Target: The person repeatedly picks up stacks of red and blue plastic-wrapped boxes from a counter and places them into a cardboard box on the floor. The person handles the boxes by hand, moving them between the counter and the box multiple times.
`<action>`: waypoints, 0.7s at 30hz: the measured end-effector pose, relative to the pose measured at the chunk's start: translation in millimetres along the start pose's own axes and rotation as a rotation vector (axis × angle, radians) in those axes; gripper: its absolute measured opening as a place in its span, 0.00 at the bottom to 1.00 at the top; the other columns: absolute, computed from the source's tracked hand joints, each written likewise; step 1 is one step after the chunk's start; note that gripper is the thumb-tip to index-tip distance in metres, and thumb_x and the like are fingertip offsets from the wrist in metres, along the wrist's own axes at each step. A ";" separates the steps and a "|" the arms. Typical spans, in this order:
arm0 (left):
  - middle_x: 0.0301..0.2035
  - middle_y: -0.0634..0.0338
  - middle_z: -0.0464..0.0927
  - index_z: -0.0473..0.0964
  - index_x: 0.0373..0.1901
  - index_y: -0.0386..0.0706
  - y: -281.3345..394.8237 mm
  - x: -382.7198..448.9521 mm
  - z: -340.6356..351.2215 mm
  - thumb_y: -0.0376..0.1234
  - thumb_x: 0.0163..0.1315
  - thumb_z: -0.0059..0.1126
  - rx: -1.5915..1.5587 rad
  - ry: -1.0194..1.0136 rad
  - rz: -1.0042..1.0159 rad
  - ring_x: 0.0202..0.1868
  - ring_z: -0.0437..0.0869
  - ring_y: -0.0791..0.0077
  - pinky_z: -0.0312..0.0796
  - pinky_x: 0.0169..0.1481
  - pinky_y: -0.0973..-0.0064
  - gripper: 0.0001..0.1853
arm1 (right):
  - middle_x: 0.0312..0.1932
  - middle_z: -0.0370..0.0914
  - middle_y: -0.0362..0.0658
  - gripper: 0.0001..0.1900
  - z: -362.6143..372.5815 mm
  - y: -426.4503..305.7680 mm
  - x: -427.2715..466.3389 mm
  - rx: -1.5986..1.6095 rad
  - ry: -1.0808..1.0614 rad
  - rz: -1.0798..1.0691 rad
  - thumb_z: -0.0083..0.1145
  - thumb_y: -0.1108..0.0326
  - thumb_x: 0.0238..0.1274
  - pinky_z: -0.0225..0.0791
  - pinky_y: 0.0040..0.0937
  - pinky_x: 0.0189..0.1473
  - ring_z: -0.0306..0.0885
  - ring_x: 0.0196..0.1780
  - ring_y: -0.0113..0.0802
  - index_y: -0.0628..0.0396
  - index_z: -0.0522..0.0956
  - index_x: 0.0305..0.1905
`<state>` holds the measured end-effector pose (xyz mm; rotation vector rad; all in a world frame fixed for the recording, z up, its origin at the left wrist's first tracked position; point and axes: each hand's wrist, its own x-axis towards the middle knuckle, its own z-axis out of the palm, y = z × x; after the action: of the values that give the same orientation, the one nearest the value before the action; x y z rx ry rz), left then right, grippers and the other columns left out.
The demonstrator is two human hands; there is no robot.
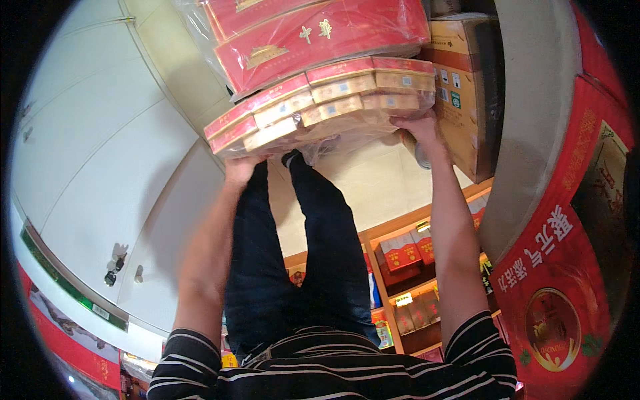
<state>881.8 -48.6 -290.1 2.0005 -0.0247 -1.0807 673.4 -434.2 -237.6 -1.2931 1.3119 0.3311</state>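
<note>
Both arms reach forward around a clear plastic bag filled with red and gold cigarette cartons [320, 95]. My left hand [242, 170] grips the bundle from below at its left end, its fingers mostly hidden under the plastic. At the right end my right hand [417, 126] holds the bag's lower edge, thumb towards the middle. Loose plastic film [335, 142] hangs between the two hands. Just beyond the cartons are large red bags or boxes with gold lettering [325, 37], also wrapped in clear plastic.
White cabinet doors [125, 165] with a bunch of keys [115, 267] line the left. On the right stand a cardboard box [457, 110] and a can [422, 152] beside it. Wooden shelves [390, 285] hold packaged goods near the legs. A red printed banner [540, 270] curves along the right.
</note>
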 end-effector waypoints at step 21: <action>0.58 0.50 0.73 0.58 0.68 0.31 153.0 -172.5 -40.2 0.37 0.51 0.77 -0.396 0.310 -0.120 0.58 0.77 0.63 0.69 0.66 0.64 0.46 | 0.58 0.78 0.55 0.40 -11.5 -61.3 -140.1 -0.277 0.089 -0.153 0.75 0.55 0.51 0.70 0.37 0.62 0.78 0.60 0.42 0.61 0.68 0.66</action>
<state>854.6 -55.7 -57.8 1.7990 0.4442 -0.7641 671.1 -400.2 -88.1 -1.6479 1.2635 0.3599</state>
